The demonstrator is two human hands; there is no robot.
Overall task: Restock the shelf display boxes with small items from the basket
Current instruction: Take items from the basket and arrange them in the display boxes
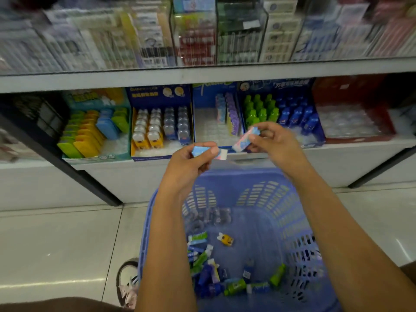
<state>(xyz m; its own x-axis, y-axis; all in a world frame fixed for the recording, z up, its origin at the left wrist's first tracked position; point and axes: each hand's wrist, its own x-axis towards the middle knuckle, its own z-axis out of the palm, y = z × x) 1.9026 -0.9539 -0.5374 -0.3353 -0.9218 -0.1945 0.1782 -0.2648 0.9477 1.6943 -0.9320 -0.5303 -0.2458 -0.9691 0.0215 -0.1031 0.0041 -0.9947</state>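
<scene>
Basket [281,199] of blue slotted plastic stands on the tiled floor [56,244] in front of a low shelf [337,152]. Both arms reach over it.

The left hand [191,161] is curled, thumb and fingers pinching a small blue, white and pink pack [209,152] above the basket's far rim. The right hand [272,140] is also curled and pinches a second pack [245,140] of the same colours, tilted, just in front of the shelf edge. The two packs are near each other but apart.

More small items [213,266] lie loose on the basket floor, blue, green and white, with a yellow piece [225,239] apart from the heap.

Display boxes stand in a row on the shelf. The teal box [94,127] holds green, yellow and blue cases, and the next box [159,127] holds white and yellow pieces. The middle box [216,118], behind the hands, has two rows of pink and purple packs and many bare slots. Right of it are a box of green and blue bottles [279,113] and a red box [353,118].

A shoe [128,280] shows left of the basket. The upper shelf's goods are blurred.
</scene>
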